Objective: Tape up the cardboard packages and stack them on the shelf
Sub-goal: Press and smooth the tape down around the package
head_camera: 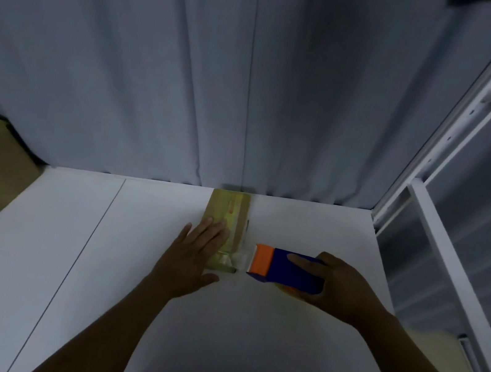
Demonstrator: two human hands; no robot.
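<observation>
Left hand spread flat on package, bench; right hand clamped round tape dispenser beside it.

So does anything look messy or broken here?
Nothing is broken or spilled. The small package lies flat under the left hand, the right hand holds the tape dispenser, and its loose tape end looks a bit crumpled.
</observation>
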